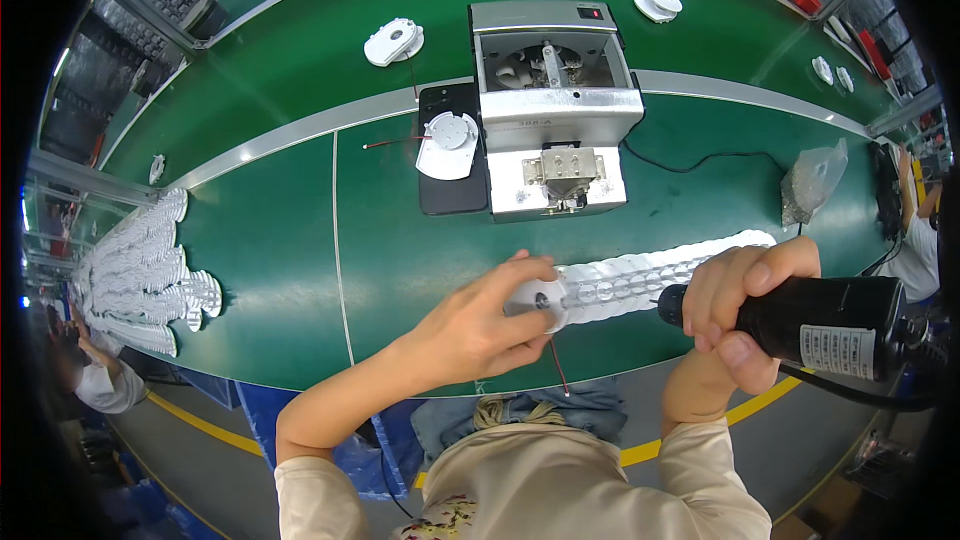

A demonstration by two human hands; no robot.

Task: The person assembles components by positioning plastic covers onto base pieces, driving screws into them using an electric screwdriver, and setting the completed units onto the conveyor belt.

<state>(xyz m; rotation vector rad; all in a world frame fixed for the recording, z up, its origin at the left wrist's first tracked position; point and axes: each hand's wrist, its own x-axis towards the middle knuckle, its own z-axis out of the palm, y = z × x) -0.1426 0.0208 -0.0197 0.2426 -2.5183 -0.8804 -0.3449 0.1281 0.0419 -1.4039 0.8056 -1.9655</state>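
Observation:
My left hand point(480, 325) grips a white round plastic part point(530, 296) at the near end of a long row of similar overlapping white parts point(640, 280) on the green table. A thin red-brown wire point(559, 368) trails from that part toward the table's near edge. In my right hand point(745, 302) is a black electric screwdriver point(830, 325), lying nearly level, its nose pointing left over the row. The screwdriver's tip stays apart from the held part. Beyond my hands stands a grey metal screw feeder point(555, 115).
A white part point(449, 145) rests on a black smartphone point(455, 197) beside the feeder. More white parts point(394, 42) sit on the far green belt. At right is a clear bag of small pieces point(812, 183); at far left, a heap of stacked white parts point(150, 275). Other people are at both sides.

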